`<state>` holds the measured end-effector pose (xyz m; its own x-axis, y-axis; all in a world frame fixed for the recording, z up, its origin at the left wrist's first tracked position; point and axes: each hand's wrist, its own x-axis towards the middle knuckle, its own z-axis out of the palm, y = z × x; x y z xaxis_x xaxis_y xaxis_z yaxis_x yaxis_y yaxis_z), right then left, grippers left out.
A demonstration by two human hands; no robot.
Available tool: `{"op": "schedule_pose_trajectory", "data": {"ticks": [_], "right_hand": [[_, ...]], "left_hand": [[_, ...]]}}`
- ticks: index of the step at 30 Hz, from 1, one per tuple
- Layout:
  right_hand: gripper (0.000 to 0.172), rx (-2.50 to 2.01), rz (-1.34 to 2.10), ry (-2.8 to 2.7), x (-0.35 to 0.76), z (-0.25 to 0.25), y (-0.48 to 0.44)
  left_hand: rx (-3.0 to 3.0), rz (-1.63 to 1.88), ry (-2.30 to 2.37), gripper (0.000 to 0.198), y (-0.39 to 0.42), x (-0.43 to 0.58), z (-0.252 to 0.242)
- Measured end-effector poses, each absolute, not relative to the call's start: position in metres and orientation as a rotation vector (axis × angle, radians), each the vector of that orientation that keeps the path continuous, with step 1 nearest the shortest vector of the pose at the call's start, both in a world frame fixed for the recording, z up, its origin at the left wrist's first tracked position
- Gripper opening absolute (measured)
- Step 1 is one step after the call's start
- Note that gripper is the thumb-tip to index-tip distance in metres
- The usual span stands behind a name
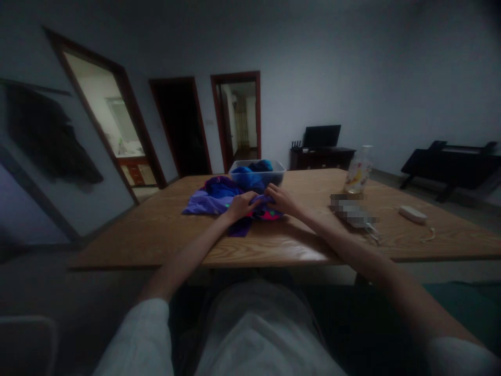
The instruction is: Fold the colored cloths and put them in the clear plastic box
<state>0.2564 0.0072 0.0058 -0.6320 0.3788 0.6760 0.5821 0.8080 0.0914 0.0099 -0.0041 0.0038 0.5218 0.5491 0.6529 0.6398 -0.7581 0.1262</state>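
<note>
A purple piece of fabric (213,202), perhaps a garment, lies crumpled on the wooden table (156,245), with dark blue and pink-patterned parts showing. My left hand (243,204) pinches a fold of it near the middle. Close beside it, my right hand (278,199) has its fingers closed on the same cloth, where pink and green patterning shows below. A dark purple strip of the fabric hangs toward me under my left wrist. Just behind the cloth stands a clear plastic bin (278,168) with blue and dark bundles (250,177) in or against it.
To the right stand a clear patterned bottle (357,172), a blurred-out flat item (350,211) with a cable, and a small white box-like object (412,214) with a cord. The table's near edge runs below my forearms. A TV cabinet (323,158) is by the far wall.
</note>
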Motion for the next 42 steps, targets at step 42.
{"op": "schedule_pose_trajectory", "data": {"ticks": [42], "right_hand": [[0.018,-0.662,-0.385,-2.159,0.247,0.002,0.007]], "left_hand": [[-2.670,-1.077,-0.820,0.051,0.003,-0.004,0.008]]}}
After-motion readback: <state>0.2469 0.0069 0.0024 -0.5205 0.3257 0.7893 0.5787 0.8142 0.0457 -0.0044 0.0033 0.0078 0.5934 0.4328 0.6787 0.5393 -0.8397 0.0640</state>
